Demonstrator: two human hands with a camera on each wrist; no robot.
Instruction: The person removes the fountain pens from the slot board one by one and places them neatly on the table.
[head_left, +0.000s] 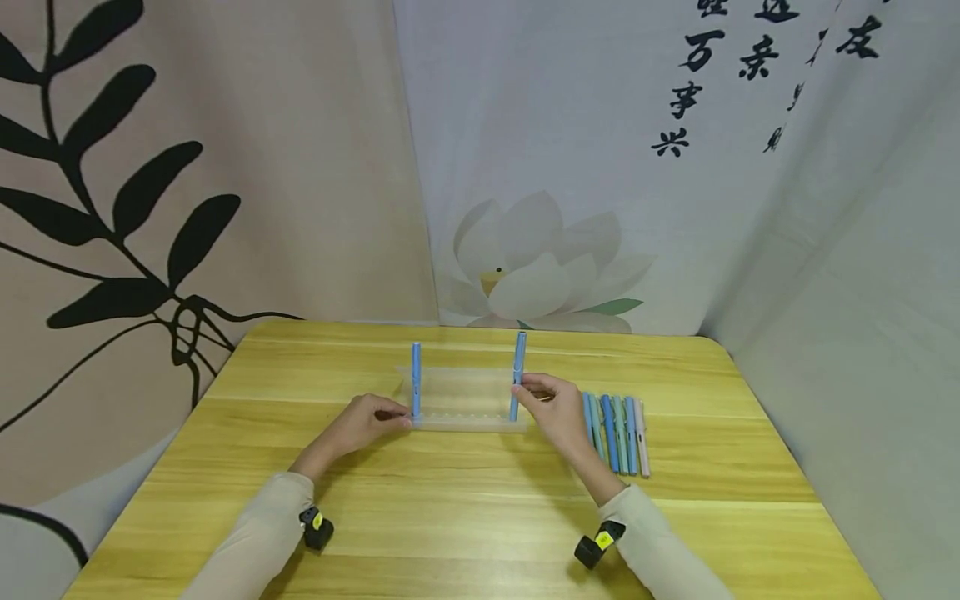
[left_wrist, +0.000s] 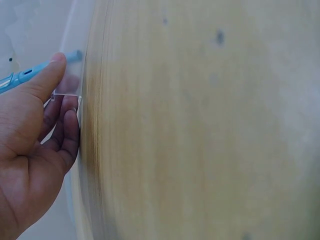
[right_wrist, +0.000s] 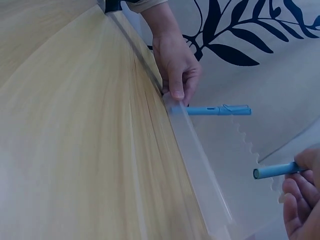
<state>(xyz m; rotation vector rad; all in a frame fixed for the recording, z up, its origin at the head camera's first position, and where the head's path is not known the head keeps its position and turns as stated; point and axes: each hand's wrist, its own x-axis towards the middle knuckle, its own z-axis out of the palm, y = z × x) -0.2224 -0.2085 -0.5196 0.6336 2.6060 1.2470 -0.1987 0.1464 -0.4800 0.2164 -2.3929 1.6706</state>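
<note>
A clear plastic pen stand [head_left: 467, 392] with a notched rail stands on the table. My left hand [head_left: 367, 423] grips its left front corner, thumb on the front and fingers curled beneath, as the left wrist view shows. One light blue pen [head_left: 416, 375] stands upright in the stand at that end, close by the left thumb [left_wrist: 56, 64]. At the stand's right end, my right hand [head_left: 553, 408] pinches a second blue pen [head_left: 521, 357], nearly upright. In the right wrist view this held pen [right_wrist: 277, 170] shows its free end over the stand, apart from the front lip [right_wrist: 197, 160].
Several pens in blue, green and pale pink, among them a dark blue pen [head_left: 609, 429], lie side by side on the wooden table [head_left: 450, 517], right of the right hand. A printed curtain [head_left: 315, 167] hangs behind the table's back edge.
</note>
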